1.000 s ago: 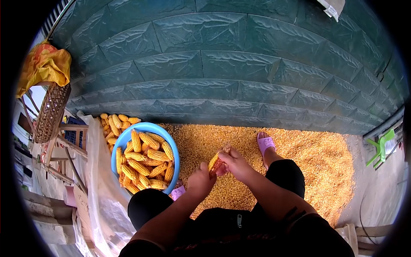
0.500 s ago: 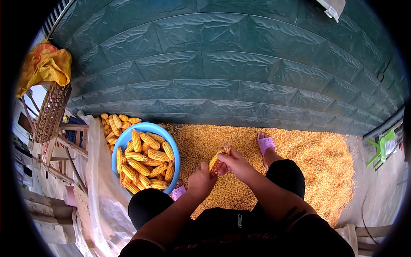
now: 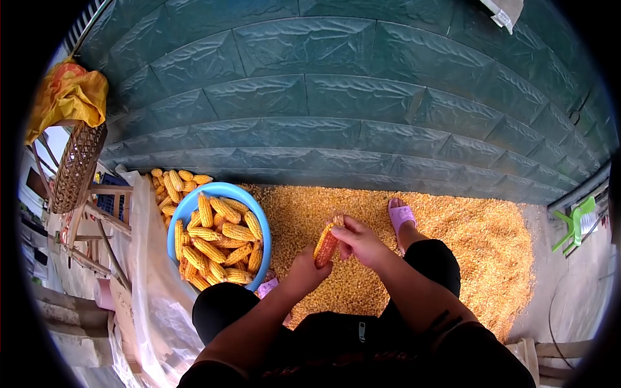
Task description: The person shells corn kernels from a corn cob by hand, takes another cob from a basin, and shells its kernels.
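Note:
A partly shelled ear of corn point(image 3: 326, 248) is held between my two hands above the loose kernels. Its right side shows bare reddish cob, while yellow kernels still line its left side. My left hand point(image 3: 309, 268) is closed around the lower end. My right hand point(image 3: 359, 243) grips the upper end, its thumb pressed on the cob near the dry husk tip. Left of my hands, a blue basin point(image 3: 264, 216) is heaped with unshelled ears of corn point(image 3: 208, 249).
Loose corn kernels point(image 3: 472, 258) cover the floor around my pink sandals point(image 3: 402, 216). More ears point(image 3: 172, 184) lie behind the basin, beside plastic sheeting point(image 3: 155, 258). A green textured wall point(image 3: 336, 58) rises ahead. A wooden chair point(image 3: 107, 216) stands left, a green plastic item point(image 3: 577, 223) right.
The ear has turned so that more bare cob faces me. My right fingers have loosened and shifted slightly right, and my left hand sits lower on the cob.

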`<state>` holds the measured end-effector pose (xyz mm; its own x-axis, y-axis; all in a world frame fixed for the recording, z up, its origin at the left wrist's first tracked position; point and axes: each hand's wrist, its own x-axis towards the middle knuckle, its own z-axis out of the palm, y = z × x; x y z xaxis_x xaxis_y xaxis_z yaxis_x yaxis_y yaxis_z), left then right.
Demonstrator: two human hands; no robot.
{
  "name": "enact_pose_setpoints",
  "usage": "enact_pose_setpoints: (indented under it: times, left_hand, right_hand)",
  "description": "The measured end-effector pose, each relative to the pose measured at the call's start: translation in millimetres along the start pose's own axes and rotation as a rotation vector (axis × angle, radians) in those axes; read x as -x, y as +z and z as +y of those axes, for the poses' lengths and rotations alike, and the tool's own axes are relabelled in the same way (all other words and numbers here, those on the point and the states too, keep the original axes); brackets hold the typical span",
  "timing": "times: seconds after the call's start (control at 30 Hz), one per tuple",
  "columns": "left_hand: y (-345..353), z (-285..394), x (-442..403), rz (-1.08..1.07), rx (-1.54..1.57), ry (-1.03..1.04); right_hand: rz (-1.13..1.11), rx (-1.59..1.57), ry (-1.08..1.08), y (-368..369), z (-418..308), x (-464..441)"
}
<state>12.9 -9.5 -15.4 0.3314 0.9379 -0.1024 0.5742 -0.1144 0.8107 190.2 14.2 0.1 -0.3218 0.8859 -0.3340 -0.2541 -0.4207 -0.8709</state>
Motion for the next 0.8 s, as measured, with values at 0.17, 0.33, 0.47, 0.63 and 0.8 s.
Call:
enact_pose_setpoints:
  times: [0.17, 0.33, 0.47, 0.63, 0.8]
  left_hand:
    - [0.3, 1.6, 0.1, -0.056, -0.182, -0.147]
    - [1.1, 2.0, -0.5, -0.072, -0.218, -0.141]
    - [0.9, 5.6, -1.7, -0.012, -0.094, -0.078]
    - [0.7, 3.4, -1.2, -0.026, -0.156, -0.091]
    - [0.1, 5.3, 0.0, -0.058, -0.288, -0.193]
  right_hand:
    - [0.161, 0.22, -0.088, 13.4, 11.5, -3.0]
    - [0.144, 0.211, -0.071, 8.8, 11.7, -4.0]
    - [0.069, -0.095, 0.038, 2.4, 0.0, -3.2]
    - [0.131, 0.218, -0.017, 5.4, 0.8, -3.1]
    - [0.183, 0.296, -0.062, 9.7, 12.4, -5.7]
